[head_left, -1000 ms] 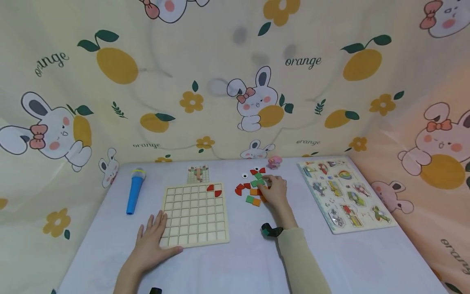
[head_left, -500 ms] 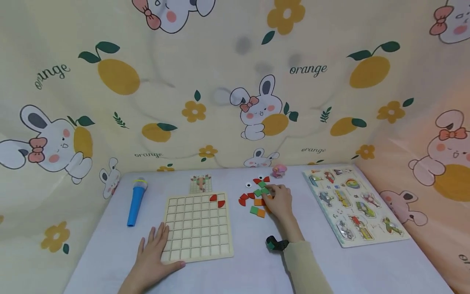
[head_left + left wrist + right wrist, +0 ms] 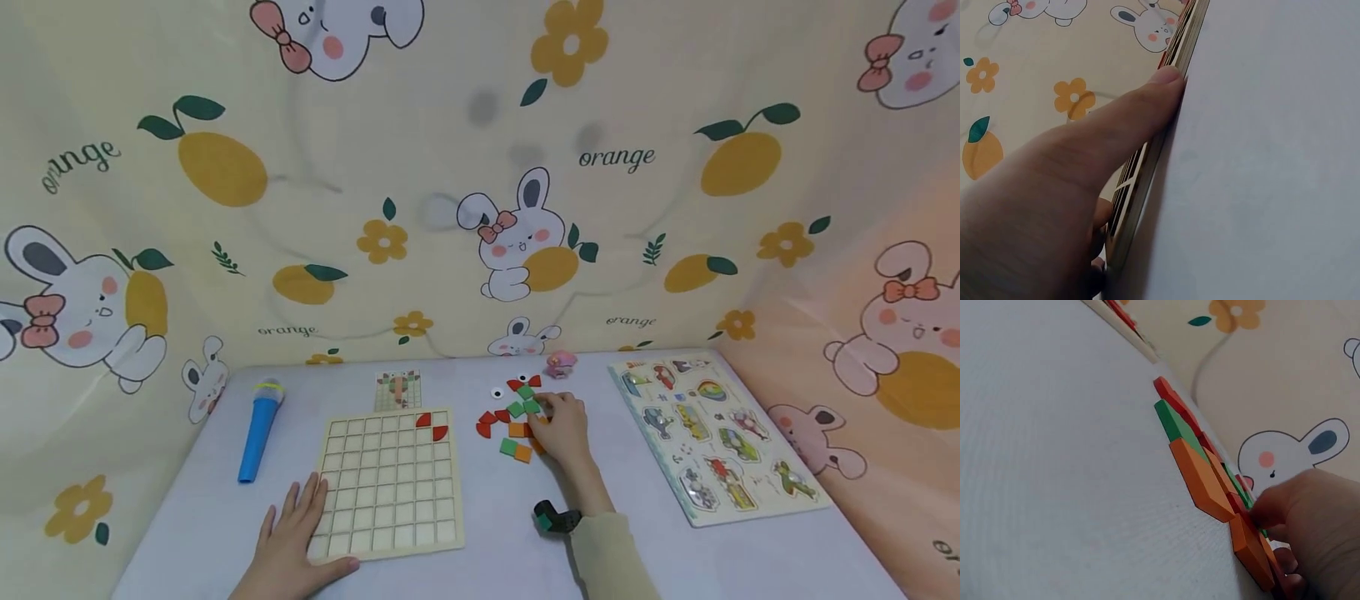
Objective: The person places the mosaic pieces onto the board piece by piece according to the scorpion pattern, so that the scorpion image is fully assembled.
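We see the left hand (image 3: 288, 542) spread wide, touching the board (image 3: 390, 492) at its edges. Right of the board, the right hand (image 3: 562, 429) bends over colored pieces (image 3: 517, 430); we can't tell if it pinches one. Two red pieces (image 3: 440, 433) sit in the board. A blue microphone (image 3: 258, 433) lies left of it.

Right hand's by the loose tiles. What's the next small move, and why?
I'd probably have the right hand lift the green tile nearest it toward the grid board: whether that tile is gripped isn't clear, but the board holds just two red pieces, and the left hand rests at its near left corner.
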Motion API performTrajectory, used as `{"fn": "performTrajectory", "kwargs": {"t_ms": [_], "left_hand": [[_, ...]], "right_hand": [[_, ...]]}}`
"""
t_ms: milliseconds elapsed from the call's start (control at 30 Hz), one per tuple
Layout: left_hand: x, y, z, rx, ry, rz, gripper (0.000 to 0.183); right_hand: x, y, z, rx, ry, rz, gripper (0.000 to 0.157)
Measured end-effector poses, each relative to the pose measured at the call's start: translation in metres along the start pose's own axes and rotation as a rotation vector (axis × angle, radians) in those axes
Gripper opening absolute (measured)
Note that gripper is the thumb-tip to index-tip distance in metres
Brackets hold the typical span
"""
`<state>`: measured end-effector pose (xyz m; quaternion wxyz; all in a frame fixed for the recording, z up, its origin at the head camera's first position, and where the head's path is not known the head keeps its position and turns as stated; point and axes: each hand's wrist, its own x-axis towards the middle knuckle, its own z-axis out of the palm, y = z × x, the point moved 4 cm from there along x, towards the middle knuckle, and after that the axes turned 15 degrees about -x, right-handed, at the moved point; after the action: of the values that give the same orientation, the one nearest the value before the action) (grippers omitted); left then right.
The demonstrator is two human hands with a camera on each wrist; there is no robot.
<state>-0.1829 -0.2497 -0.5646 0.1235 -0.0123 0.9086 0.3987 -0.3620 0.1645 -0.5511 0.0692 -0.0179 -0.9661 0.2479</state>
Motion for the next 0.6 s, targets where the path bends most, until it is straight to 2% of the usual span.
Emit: {"fn": "performTrajectory", "kwargs": {"t_ms": [200, 300, 500, 600], "left_hand": [[-0.003, -0.001, -0.016, 0.031, 0.061, 0.056, 0.136], [-0.003, -0.001, -0.019, 0.043, 0.086, 0.079, 0.136], [-0.003, -0.004, -0.007, 0.031, 0.07, 0.064, 0.136], [-0.004, -0.003, -0.002, 0.039, 0.097, 0.089, 0.134]], "right_hand": [[0.004, -0.009, 0.003, 0.033, -0.002, -0.025, 0.029], [0.003, -0.009, 0.004, 0.038, -0.012, -0.022, 0.03], [-0.001, -0.001, 0.002, 0.01, 0.002, -0.012, 0.032], [0.001, 0.002, 0.0, -0.006, 0.01, -0.025, 0.031]]}}
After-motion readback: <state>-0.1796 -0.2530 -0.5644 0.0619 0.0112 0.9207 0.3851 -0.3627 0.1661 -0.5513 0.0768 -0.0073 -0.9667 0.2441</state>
